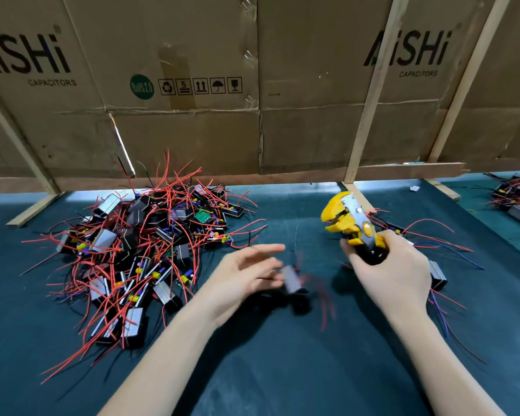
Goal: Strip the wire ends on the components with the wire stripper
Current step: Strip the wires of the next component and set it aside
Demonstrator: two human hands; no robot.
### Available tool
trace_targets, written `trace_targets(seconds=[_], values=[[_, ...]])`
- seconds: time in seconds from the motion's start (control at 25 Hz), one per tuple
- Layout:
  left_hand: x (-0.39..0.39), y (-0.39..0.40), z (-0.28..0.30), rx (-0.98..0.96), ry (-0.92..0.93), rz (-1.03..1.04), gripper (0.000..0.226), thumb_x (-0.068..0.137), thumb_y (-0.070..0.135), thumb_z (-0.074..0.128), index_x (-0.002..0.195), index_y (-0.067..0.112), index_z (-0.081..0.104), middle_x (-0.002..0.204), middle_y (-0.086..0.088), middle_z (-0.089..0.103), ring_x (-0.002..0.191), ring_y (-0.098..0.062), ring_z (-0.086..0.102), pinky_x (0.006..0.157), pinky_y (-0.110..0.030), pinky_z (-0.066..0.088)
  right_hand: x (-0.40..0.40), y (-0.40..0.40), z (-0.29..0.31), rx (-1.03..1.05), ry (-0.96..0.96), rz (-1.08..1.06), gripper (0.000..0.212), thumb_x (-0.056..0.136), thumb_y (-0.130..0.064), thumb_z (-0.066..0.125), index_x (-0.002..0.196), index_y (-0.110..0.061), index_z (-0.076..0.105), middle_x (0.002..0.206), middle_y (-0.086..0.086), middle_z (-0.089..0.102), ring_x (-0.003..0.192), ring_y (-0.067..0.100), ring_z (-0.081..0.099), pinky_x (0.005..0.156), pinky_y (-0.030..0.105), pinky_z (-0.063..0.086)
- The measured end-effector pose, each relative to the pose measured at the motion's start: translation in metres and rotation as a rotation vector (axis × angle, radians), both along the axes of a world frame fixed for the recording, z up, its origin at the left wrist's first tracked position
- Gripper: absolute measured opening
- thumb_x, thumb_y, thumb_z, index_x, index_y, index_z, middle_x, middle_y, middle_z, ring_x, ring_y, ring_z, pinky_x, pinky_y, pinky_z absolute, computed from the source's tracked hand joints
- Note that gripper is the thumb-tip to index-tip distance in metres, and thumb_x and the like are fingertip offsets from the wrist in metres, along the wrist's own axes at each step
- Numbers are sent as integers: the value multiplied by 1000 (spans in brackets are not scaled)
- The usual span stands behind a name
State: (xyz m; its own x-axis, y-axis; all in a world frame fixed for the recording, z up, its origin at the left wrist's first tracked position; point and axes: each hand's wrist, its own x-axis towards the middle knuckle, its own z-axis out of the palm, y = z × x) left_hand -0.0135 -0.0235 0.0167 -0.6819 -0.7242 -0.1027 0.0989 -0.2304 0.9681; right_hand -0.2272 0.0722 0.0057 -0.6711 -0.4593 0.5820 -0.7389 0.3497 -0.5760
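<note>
My right hand [394, 271] grips the black handles of a yellow and grey wire stripper [347, 219], jaws pointing up and to the left above the mat. My left hand [246, 271] is motion-blurred, its fingers stretched out. Just past its fingertips sits a blurred component [293, 280], a grey-and-black block with red wires; the fingers do not appear to hold it. A large pile of similar components [144, 250] with red and black wires lies to the left.
A few components [437, 277] with red and blue wires lie behind my right hand. Another heap [517, 202] sits at the far right. A cardboard wall [252, 115] on wooden struts [370, 115] closes the back of the dark green mat [267, 370].
</note>
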Motion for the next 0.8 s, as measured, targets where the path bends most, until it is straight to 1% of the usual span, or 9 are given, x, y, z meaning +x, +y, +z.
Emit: trace_targets(seconds=[0.08, 0.16, 0.24, 0.36, 0.4, 0.48, 0.6, 0.68, 0.8], values=[[-9, 10, -7, -12, 52, -125, 48, 94, -4, 52, 137, 17, 50, 133, -8, 60, 115, -17, 64, 100, -32, 51, -9, 5, 4, -34, -76, -37, 43, 75, -52, 74, 66, -17, 52, 63, -5, 54, 65, 28, 48, 66, 40, 43], [-7, 9, -7, -221, -11, -183, 51, 96, -1, 54, 142, 18, 45, 140, -3, 56, 126, -15, 57, 107, -34, 46, -14, 8, 7, -62, -125, -49, 43, 76, -51, 75, 66, -17, 51, 64, -5, 54, 66, 27, 47, 65, 37, 40], [7, -1, 1, -397, -32, -225, 34, 96, 10, 58, 129, 13, 60, 126, -6, 67, 115, -18, 65, 92, -29, 54, -13, 9, 8, -44, -121, -31, 41, 77, -49, 75, 67, -17, 52, 64, -4, 55, 66, 28, 48, 69, 41, 43], [43, -12, 26, -317, 210, -357, 29, 92, 35, 61, 100, 10, 74, 89, -10, 76, 66, -17, 71, 53, -19, 51, -5, 6, 3, 30, -23, 27, 40, 74, -43, 78, 68, -13, 52, 64, -1, 56, 67, 33, 54, 73, 47, 45], [51, -17, 32, -295, 289, -288, 33, 90, 41, 61, 92, 11, 75, 77, -7, 74, 54, -13, 66, 48, -15, 44, -2, 5, 1, 52, 32, 55, 40, 72, -41, 79, 68, -13, 52, 64, -1, 56, 68, 34, 56, 72, 45, 43], [59, -32, 32, -333, 324, 67, 26, 89, 37, 63, 83, 15, 75, 67, -3, 69, 49, -11, 57, 44, -18, 34, 5, 1, -4, 75, 132, 141, 39, 71, -41, 80, 66, -16, 49, 64, -4, 55, 69, 32, 58, 69, 41, 40], [50, -45, 19, -558, 46, 450, 19, 93, 1, 57, 96, 14, 71, 83, 0, 72, 71, -11, 64, 60, -16, 48, 8, -3, -14, 125, 229, 205, 39, 70, -47, 73, 67, -22, 44, 63, -10, 50, 68, 28, 60, 65, 35, 34], [43, -46, 5, -804, -269, 497, 28, 89, -9, 58, 107, 10, 67, 97, 0, 71, 87, -14, 65, 75, -20, 51, 3, -6, -19, 247, 235, 153, 41, 70, -53, 72, 69, -23, 46, 67, -7, 55, 74, 29, 62, 69, 37, 35], [42, -48, -13, -1183, -706, 382, 48, 85, -2, 62, 129, 14, 59, 117, -1, 60, 105, -20, 53, 94, -30, 43, -5, -7, -21, 366, 272, 41, 45, 69, -61, 69, 72, -19, 52, 73, -2, 62, 79, 29, 64, 74, 38, 36]])
